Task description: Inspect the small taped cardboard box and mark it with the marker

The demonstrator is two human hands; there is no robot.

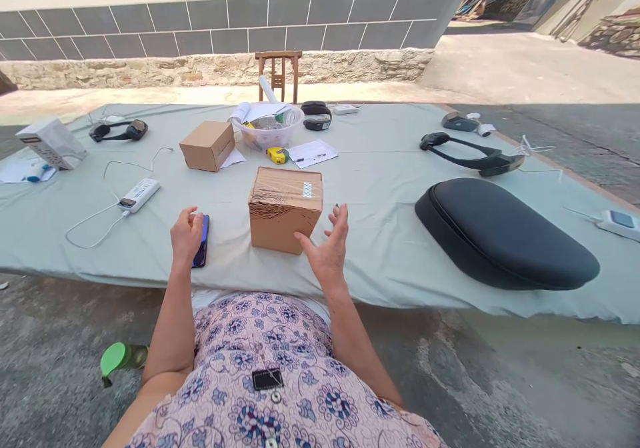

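Observation:
A brown cardboard box (286,211) with dark scribbled lines and a patterned label on its top stands upright before me on the cloth-covered table. My right hand (327,245) is at its right side, fingers spread and the thumb at the box's lower right edge; whether the thumb touches cannot be told. A tiny dark spot shows by its fingertips, too small to name. To the left, my left hand (186,238) is loosely closed, with nothing visible in it. It partly covers a phone (202,245) lying on the cloth.
Behind the box are a yellow tape measure (277,155), paper with pens (313,153), a filled plastic basket (267,135) and a smaller carton (208,146). A black case (505,235) lies right; a power bank (139,195) with a cable lies left. A green-lidded bottle (120,358) is below.

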